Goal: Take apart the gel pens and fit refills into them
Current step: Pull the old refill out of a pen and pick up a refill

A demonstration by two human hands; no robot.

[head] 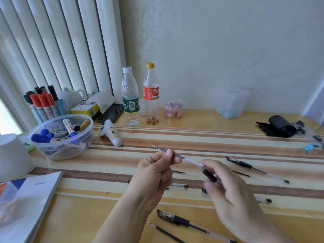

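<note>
My left hand [156, 170] pinches a thin refill [163, 149] whose metal tip points up and left. The refill's rear end runs into a clear pen barrel with a black grip [209, 175], held by my right hand [233, 195]. Both hands hover above the striped table [192, 135]. A capped black gel pen [178, 220] and a loose dark refill [166, 233] lie near the front edge. Another capped gel pen [245, 165] lies to the right. Small pen parts and short refills [178, 172] lie scattered under my hands, partly hidden.
A clear bowl of markers [61, 135] and a marker holder [43, 104] stand at left. Two bottles [130, 97] stand at the back, with a small jar [174, 109] and a clear box [231, 104]. A booklet [26, 202] lies front left, a black roll [278, 127] far right.
</note>
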